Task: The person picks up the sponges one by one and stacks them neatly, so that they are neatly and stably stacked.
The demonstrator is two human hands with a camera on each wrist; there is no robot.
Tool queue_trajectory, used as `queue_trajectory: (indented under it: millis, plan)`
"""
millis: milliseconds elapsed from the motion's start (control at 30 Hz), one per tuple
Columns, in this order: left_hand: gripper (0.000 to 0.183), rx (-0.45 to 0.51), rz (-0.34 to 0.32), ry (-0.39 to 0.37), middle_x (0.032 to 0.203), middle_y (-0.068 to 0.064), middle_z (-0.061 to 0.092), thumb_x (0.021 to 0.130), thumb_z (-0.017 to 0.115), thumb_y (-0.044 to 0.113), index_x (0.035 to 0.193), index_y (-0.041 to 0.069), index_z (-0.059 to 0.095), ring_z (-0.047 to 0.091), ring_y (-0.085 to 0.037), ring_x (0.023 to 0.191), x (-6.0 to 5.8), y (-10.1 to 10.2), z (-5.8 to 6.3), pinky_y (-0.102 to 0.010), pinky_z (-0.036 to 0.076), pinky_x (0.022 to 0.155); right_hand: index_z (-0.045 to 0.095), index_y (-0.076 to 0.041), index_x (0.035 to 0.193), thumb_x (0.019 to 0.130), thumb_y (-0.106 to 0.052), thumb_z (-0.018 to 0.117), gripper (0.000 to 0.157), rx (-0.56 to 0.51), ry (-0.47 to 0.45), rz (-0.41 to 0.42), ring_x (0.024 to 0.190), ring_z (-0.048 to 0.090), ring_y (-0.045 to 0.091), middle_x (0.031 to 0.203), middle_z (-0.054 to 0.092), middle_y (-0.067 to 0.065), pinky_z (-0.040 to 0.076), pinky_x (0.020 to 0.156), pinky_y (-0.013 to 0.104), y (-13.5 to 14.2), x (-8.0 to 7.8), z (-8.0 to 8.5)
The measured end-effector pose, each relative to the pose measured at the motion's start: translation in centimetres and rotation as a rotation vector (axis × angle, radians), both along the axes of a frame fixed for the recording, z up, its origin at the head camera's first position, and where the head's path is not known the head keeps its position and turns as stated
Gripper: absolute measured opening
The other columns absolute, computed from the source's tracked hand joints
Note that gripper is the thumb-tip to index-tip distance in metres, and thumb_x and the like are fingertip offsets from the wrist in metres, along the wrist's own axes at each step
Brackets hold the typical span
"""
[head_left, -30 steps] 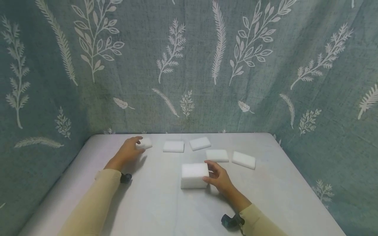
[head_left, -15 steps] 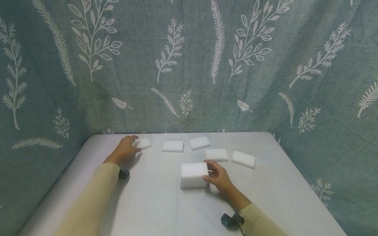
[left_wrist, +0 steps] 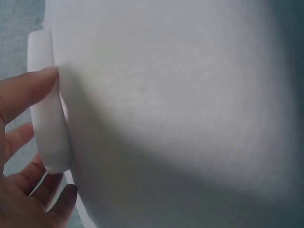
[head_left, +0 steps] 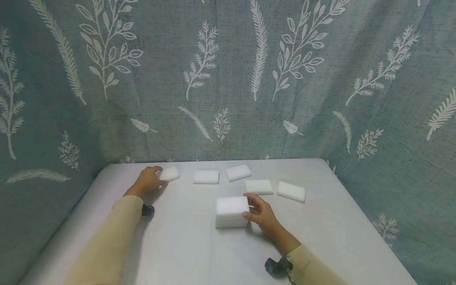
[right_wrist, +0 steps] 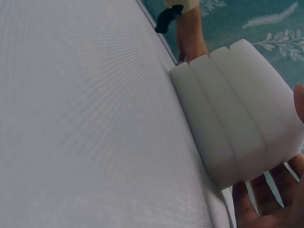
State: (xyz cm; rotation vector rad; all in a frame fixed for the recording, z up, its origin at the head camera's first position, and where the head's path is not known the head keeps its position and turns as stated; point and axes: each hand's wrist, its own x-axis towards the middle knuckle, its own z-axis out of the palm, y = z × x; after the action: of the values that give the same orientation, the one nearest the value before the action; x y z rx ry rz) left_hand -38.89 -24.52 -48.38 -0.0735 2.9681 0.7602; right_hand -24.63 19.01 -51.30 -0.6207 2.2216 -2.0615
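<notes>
At the far left of the table, my left hand holds a flat white sponge block by its left end. In the left wrist view the thumb lies on the block's near edge, and the other fingers are around its far side and end. Near the middle stands a neat stack of several white sponge blocks. My right hand grips the stack's right end, thumb at the front and fingers behind. Seams between the stacked blocks show in the right wrist view.
Separate white blocks lie flat behind the stack: one at back centre, a tilted one, one just behind the stack and another angled one to the right. Green leaf-patterned cloth encloses the white table.
My left hand has shifted slightly left, and more of the far-left block shows beside it. The right hand and the stack stay in place. The head view has drifted slightly.
</notes>
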Motion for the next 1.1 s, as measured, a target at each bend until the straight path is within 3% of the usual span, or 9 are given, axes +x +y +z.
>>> queue_trajectory:
  millis: [400,633,767,1100]
  plan:
    - [0.077,0.002,-0.024,0.018,0.137,-0.032,0.038,0.082,0.077,0.029,0.142,-0.002,0.041,0.037,-0.049,0.124,0.8,0.0,0.7,-0.064,0.029,0.103,0.043,0.005,0.141,0.083,0.000,0.074,0.066,0.032,-0.010,-0.011,0.130,0.045,0.036,0.140,0.047,0.024,0.041,0.102,0.035,0.1,0.1,0.2]
    - [0.078,-0.018,-0.064,0.049,0.135,-0.033,0.040,0.081,0.078,0.031,0.141,-0.004,0.042,0.039,-0.050,0.123,1.2,0.0,1.3,-0.063,0.030,0.103,0.040,0.010,0.140,0.084,-0.002,0.073,0.066,0.059,-0.002,0.006,0.129,0.045,0.041,0.138,0.046,0.029,0.040,0.103,0.042,-0.2,1.5,2.8]
    - [0.078,-0.007,-0.076,0.048,0.138,-0.031,0.039,0.081,0.079,0.033,0.141,-0.003,0.042,0.037,-0.049,0.126,1.5,0.0,1.5,-0.063,0.029,0.104,0.042,0.009,0.139,0.083,-0.002,0.075,0.066,0.068,-0.019,-0.010,0.130,0.044,0.039,0.139,0.047,0.027,0.039,0.103,0.042,-0.3,1.7,3.0]
    - [0.075,0.000,-0.168,0.153,0.136,-0.030,0.044,0.079,0.081,0.033,0.133,-0.006,0.048,0.035,-0.049,0.128,2.5,0.8,3.2,-0.062,0.028,0.105,0.044,0.005,0.140,0.082,-0.006,0.077,0.067,0.081,-0.042,-0.027,0.131,0.044,0.036,0.140,0.047,0.023,0.039,0.104,0.043,-0.4,1.8,3.2]
